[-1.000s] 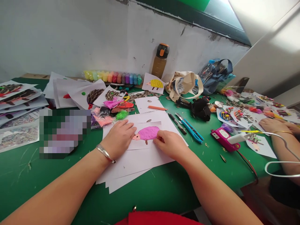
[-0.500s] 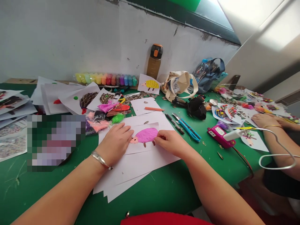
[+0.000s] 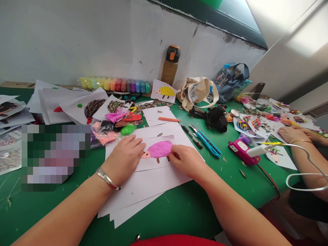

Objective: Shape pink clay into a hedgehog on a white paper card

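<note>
A small white card (image 3: 151, 166) carries a hedgehog picture (image 3: 160, 149) with a purple clay body, a pinkish head and brown feet. It lies on a stack of white sheets (image 3: 143, 189). My left hand (image 3: 127, 152) rests flat on the card's left side, fingers stretched out beside the head. At the body's right end, my right hand (image 3: 188, 160) has its fingers curled and pinched together against the clay edge. Whatever may be between those fingertips is hidden. A sunflower seed (image 3: 160, 134) lies just above the card.
A black pen (image 3: 191, 136) and a blue craft knife (image 3: 205, 140) lie to the right, near a pink power strip (image 3: 244, 152). Bagged clay (image 3: 115, 126) sits behind my left hand. A bottle (image 3: 169, 66) stands by the wall. Another person's hand (image 3: 292, 133) rests at far right.
The view has shifted slightly. My left hand stays flat on the card. My right fingers remain curled at the purple body's right end, having shifted slightly.
</note>
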A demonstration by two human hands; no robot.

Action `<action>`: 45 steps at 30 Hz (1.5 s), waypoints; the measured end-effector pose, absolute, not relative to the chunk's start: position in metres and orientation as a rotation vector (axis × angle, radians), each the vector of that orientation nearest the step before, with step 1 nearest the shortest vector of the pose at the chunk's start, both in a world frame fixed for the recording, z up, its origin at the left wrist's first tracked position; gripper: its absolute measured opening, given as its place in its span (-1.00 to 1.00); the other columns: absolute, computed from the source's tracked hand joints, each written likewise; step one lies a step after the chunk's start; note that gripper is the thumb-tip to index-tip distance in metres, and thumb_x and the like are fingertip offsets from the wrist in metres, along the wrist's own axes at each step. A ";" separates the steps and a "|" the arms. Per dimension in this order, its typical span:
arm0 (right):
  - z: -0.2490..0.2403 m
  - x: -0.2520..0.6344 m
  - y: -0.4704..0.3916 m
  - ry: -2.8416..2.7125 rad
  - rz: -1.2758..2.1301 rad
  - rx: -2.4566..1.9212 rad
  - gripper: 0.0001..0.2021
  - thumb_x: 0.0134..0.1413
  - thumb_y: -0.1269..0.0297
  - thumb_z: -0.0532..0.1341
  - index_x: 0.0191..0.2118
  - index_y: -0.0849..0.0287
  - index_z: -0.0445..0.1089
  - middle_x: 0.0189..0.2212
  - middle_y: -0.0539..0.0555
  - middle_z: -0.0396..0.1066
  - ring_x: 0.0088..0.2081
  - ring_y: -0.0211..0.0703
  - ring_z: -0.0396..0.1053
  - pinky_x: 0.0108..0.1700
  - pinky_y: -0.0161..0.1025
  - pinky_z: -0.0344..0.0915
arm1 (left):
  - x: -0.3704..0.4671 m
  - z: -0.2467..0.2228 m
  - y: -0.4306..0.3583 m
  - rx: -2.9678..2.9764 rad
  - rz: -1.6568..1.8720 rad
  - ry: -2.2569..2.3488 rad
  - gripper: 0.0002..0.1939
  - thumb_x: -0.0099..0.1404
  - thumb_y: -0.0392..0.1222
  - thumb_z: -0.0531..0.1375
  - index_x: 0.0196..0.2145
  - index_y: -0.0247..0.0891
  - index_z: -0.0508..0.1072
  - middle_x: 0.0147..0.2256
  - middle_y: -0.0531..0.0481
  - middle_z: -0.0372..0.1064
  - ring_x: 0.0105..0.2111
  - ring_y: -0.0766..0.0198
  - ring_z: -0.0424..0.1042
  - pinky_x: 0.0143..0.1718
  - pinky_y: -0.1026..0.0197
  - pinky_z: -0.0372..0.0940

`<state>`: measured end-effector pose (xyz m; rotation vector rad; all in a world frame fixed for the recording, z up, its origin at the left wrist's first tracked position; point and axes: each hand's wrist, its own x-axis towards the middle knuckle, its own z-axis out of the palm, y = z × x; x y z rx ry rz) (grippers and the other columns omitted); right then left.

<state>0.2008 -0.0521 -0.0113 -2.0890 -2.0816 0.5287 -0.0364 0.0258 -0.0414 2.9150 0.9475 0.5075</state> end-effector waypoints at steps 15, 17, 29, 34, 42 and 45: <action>-0.008 0.201 -0.052 -2.045 0.616 -2.055 -0.82 0.21 0.33 0.08 -0.43 0.11 0.31 -0.46 -0.05 0.38 -0.42 -0.25 0.20 -0.40 -0.28 -0.07 | -0.037 -0.043 0.025 2.881 0.570 0.955 -0.67 0.42 -0.30 -0.02 -0.09 -0.30 0.53 -0.01 -0.24 0.46 0.08 -0.12 0.30 0.13 -0.26 0.26; -0.007 0.201 -0.051 -2.008 0.674 -2.057 -0.78 0.23 0.28 0.07 -0.45 0.10 0.30 -0.49 -0.06 0.36 -0.43 -0.25 0.20 -0.41 -0.28 -0.07 | -0.037 -0.043 0.024 2.874 0.585 0.965 -0.66 0.42 -0.30 -0.03 -0.09 -0.30 0.53 -0.01 -0.24 0.46 0.08 -0.12 0.30 0.13 -0.27 0.27; -0.011 0.192 -0.053 -2.045 0.436 -2.122 -0.77 0.16 0.24 0.10 -0.50 0.13 0.14 -0.53 -0.05 0.29 -0.48 -0.26 0.09 -0.43 -0.25 -0.14 | -0.036 -0.040 0.024 2.865 0.514 0.966 -0.69 0.41 -0.33 -0.01 -0.08 -0.32 0.51 -0.05 -0.22 0.45 0.06 -0.11 0.29 0.13 -0.23 0.25; -0.008 0.197 -0.051 -1.944 0.640 -2.130 -0.70 0.23 0.14 0.07 -0.51 0.12 0.21 -0.56 -0.07 0.30 -0.48 -0.25 0.13 -0.44 -0.26 -0.11 | -0.035 -0.040 0.024 2.855 0.518 0.961 -0.71 0.39 -0.35 0.01 -0.09 -0.28 0.51 -0.09 -0.19 0.45 0.03 -0.07 0.31 0.12 -0.19 0.26; -0.009 0.199 -0.051 -1.958 0.615 -2.114 -0.75 0.21 0.19 0.12 -0.49 0.12 0.25 -0.54 -0.07 0.31 -0.48 -0.26 0.12 -0.44 -0.27 -0.11 | -0.036 -0.040 0.024 2.880 0.498 0.966 -0.71 0.41 -0.34 0.00 -0.09 -0.31 0.50 -0.06 -0.22 0.44 0.05 -0.09 0.29 0.11 -0.20 0.27; -0.006 0.202 -0.051 -1.918 0.742 -2.084 -0.76 0.22 0.17 0.12 -0.46 0.10 0.32 -0.54 -0.07 0.34 -0.46 -0.26 0.18 -0.44 -0.28 -0.09 | -0.036 -0.040 0.024 2.876 0.507 0.952 -0.70 0.41 -0.34 0.00 -0.08 -0.32 0.50 -0.07 -0.21 0.45 0.04 -0.09 0.30 0.11 -0.21 0.27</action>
